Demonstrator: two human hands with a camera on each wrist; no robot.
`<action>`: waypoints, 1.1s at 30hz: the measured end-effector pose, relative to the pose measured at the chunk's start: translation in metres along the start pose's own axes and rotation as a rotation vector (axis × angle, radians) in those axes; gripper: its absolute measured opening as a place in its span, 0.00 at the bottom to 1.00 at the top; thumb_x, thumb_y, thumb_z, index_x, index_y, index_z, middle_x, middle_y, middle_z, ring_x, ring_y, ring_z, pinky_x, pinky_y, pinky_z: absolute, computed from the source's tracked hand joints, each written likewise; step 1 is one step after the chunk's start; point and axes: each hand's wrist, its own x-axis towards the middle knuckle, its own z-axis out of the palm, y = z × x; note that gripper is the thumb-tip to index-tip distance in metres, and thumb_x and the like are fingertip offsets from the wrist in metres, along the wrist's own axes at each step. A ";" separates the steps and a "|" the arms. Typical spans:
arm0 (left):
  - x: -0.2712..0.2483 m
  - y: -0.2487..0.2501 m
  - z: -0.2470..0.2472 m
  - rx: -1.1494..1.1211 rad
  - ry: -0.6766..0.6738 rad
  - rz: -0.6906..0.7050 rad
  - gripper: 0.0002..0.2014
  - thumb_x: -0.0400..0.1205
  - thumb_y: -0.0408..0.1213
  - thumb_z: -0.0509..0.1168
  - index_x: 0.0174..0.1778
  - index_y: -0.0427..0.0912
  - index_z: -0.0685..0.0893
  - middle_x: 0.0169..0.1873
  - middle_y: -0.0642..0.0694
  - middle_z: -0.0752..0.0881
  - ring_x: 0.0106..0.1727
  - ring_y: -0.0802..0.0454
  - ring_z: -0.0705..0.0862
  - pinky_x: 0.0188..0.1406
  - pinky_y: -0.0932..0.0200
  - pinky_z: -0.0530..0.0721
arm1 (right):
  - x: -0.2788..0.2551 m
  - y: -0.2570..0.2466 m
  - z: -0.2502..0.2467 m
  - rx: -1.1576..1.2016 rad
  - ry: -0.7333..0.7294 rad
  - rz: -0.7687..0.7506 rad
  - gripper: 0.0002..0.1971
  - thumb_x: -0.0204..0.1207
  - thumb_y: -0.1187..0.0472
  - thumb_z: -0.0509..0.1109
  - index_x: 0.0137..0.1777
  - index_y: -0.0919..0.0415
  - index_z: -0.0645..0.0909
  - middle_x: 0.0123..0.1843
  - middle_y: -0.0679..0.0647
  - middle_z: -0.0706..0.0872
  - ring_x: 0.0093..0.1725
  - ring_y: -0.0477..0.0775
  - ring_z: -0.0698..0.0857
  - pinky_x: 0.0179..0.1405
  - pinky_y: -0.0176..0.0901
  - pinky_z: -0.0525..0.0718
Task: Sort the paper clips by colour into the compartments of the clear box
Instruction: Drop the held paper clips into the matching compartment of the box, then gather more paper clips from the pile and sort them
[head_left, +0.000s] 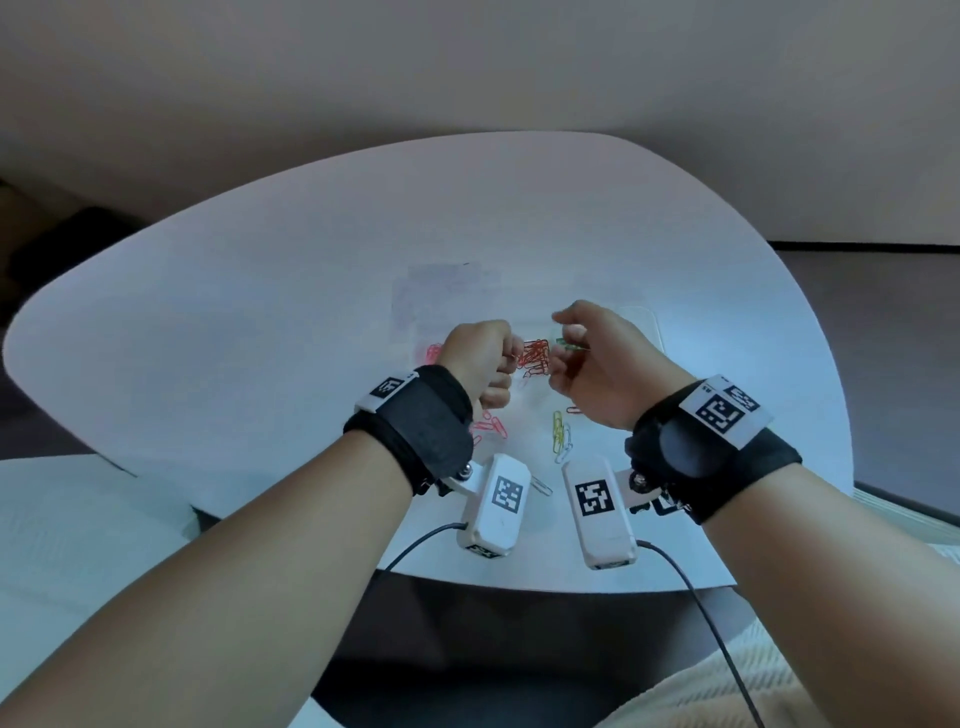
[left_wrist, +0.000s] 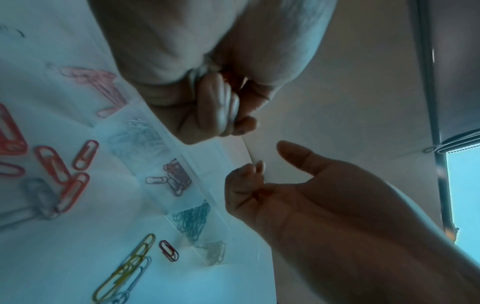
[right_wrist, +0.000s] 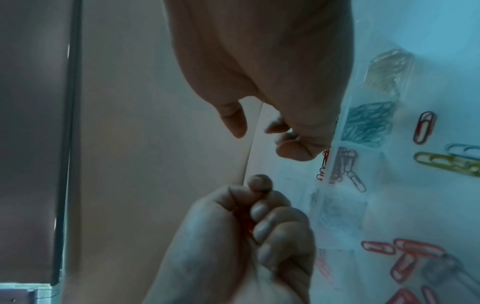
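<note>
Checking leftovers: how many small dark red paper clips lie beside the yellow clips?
1: a small dark red paper clip on the white table beside them; others may be hidden.

White round table (head_left: 311, 291) under the grip. Beige wall (head_left: 467, 67) beyond it. Window (left_wrist: 463, 195) with dark frame off to one side.

Rounded white table (head_left: 260, 291), plain beige wall (head_left: 467, 62), dark floor (head_left: 883, 322), bright window (left_wrist: 465, 185)
</note>
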 end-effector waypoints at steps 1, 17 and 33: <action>0.001 -0.001 0.000 -0.004 0.008 -0.014 0.10 0.74 0.26 0.51 0.29 0.40 0.72 0.20 0.50 0.61 0.18 0.55 0.54 0.18 0.68 0.54 | 0.001 -0.002 0.002 0.025 0.022 0.014 0.11 0.76 0.56 0.70 0.43 0.61 0.72 0.35 0.55 0.71 0.29 0.51 0.73 0.31 0.39 0.75; 0.016 0.017 0.016 -0.068 0.037 -0.027 0.11 0.84 0.37 0.59 0.55 0.32 0.76 0.37 0.38 0.78 0.33 0.47 0.77 0.40 0.56 0.78 | -0.013 -0.014 -0.010 0.058 -0.002 -0.037 0.38 0.78 0.33 0.60 0.75 0.65 0.67 0.77 0.67 0.69 0.81 0.63 0.65 0.76 0.51 0.72; -0.029 -0.012 -0.021 0.447 0.020 0.390 0.10 0.82 0.31 0.60 0.43 0.47 0.85 0.42 0.47 0.88 0.40 0.52 0.84 0.40 0.58 0.82 | -0.072 0.002 -0.030 -0.685 0.083 -0.457 0.10 0.82 0.54 0.66 0.55 0.58 0.84 0.48 0.54 0.90 0.42 0.55 0.89 0.43 0.48 0.84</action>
